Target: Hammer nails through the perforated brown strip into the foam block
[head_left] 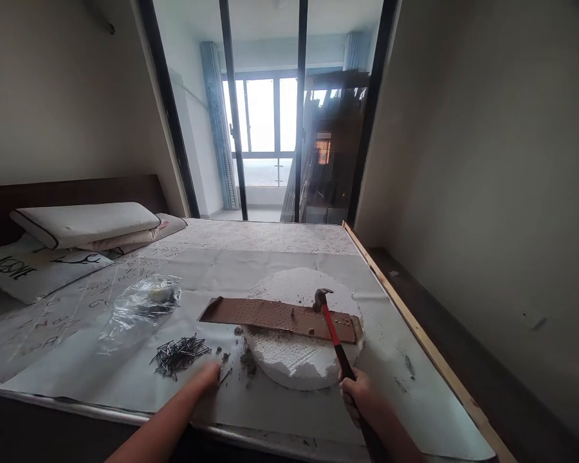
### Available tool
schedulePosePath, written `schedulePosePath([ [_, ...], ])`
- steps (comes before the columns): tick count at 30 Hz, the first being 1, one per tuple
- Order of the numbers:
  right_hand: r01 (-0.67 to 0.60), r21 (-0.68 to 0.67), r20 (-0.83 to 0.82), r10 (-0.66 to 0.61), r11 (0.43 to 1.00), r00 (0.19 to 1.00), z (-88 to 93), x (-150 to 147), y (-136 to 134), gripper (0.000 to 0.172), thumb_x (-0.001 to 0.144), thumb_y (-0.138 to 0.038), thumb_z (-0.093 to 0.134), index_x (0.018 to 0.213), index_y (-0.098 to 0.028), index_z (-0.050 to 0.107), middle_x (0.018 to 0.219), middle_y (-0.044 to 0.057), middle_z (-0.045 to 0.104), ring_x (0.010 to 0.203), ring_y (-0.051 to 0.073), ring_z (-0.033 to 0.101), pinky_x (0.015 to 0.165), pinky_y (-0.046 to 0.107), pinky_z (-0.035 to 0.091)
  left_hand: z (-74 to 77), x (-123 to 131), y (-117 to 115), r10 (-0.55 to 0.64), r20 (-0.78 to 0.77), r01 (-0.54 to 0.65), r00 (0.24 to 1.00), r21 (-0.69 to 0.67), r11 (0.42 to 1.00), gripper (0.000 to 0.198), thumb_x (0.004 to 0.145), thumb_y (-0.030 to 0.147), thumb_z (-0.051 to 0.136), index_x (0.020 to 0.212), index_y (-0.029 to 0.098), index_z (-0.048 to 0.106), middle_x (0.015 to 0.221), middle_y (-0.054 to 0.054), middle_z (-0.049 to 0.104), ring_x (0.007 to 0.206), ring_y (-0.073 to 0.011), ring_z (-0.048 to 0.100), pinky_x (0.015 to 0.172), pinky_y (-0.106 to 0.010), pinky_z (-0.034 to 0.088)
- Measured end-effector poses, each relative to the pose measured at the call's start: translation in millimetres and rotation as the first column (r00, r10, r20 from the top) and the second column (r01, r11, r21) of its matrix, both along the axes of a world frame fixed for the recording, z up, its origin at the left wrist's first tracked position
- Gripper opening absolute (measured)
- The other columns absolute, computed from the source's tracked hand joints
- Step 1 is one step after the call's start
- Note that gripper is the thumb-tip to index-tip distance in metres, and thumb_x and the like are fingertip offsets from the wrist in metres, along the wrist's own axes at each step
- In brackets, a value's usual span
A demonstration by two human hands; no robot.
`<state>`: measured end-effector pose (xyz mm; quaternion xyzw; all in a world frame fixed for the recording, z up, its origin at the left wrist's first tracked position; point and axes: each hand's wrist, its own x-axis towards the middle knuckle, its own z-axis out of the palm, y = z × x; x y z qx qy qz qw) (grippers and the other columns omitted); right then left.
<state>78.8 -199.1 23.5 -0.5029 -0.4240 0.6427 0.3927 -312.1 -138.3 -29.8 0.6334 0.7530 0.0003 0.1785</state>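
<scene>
My right hand (364,397) is wrapped round the black grip of a claw hammer (334,331) with a red shaft. The hammer's head is over the right part of a brown strip (265,314) dotted with small holes. That strip lies across a white foam-like disc (294,363) with a chipped front edge. My left hand (210,375) is low over the sheet, left of the disc; its fingers are mostly hidden. Close by it is a thin, nail-like piece (226,375), and a pile of nails (179,355) lies to its left.
A crumpled clear plastic bag (142,305) lies behind the nails. Grey crumbs (248,361) are scattered beside the disc. Pillows (87,225) rest at the back left of the bed, and a wooden rail (415,331) runs along its right edge.
</scene>
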Motion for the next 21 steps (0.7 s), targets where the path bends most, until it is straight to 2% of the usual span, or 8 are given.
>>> schedulePosePath([
  [3, 0.003, -0.013, 0.004, -0.003, 1.0, 1.0, 0.0, 5.9, -5.4, 0.016, 0.061, -0.032, 0.044, 0.07, -0.023, 0.036, 0.038, -0.015, 0.031, 0.024, 0.004, 0.024, 0.025, 0.018, 0.019, 6.2, 1.2, -0.9, -0.043, -0.14, 0.035, 0.989, -0.056, 0.998, 0.009, 0.059, 0.009, 0.054, 0.058, 0.016, 0.059, 0.071, -0.008, 0.066, 0.078, -0.0253, 0.062, 0.068, -0.031, 0.043],
  [7, -0.013, -0.031, 0.028, 0.014, 0.999, 1.0, -0.6, 16.0, -11.7, 0.017, 0.06, -0.033, 0.043, 0.072, -0.024, 0.035, 0.038, -0.015, 0.031, 0.024, 0.005, 0.025, 0.023, 0.019, 0.024, 8.2, 2.1, -1.4, -0.034, -0.169, 0.026, 0.985, -0.051, 0.998, 0.017, 0.068, 0.01, 0.049, 0.074, 0.014, 0.064, 0.089, -0.012, 0.069, 0.089, -0.0229, 0.061, 0.074, -0.028, 0.042],
  [11, -0.042, -0.068, 0.021, 0.043, 0.997, 0.999, 1.9, 24.0, -12.2, 0.02, 0.06, -0.033, 0.044, 0.075, -0.024, 0.035, 0.038, -0.015, 0.031, 0.025, 0.006, 0.026, 0.024, 0.02, 0.026, 2.2, 9.2, 0.8, -0.042, -0.171, 0.026, 0.984, -0.093, 0.995, 0.014, 0.068, 0.015, 0.053, 0.074, 0.016, 0.065, 0.086, -0.01, 0.069, 0.085, -0.0214, 0.062, 0.071, -0.026, 0.042],
  [15, -0.042, -0.061, 0.025, 0.044, 0.997, 0.999, 8.1, 25.2, -10.9, 0.022, 0.059, -0.033, 0.045, 0.076, -0.024, 0.034, 0.04, -0.014, 0.031, 0.026, 0.006, 0.028, 0.025, 0.021, 0.027, -0.4, 18.9, 5.1, -0.055, -0.162, 0.035, 0.985, -0.121, 0.992, 0.011, 0.064, 0.012, 0.054, 0.067, 0.016, 0.063, 0.078, -0.008, 0.068, 0.079, -0.0209, 0.062, 0.066, -0.025, 0.041],
  [21, -0.015, -0.051, 0.05, 0.018, 0.999, 0.999, 14.5, 20.6, -9.9, 0.024, 0.056, -0.036, 0.043, 0.075, -0.024, 0.034, 0.039, -0.014, 0.031, 0.025, 0.006, 0.025, 0.025, 0.022, 0.025, 11.4, 27.6, 11.3, -0.044, -0.171, 0.03, 0.984, -0.082, 0.996, 0.01, 0.06, 0.01, 0.052, 0.063, 0.015, 0.06, 0.071, -0.006, 0.064, 0.075, -0.0196, 0.061, 0.066, -0.026, 0.042],
])
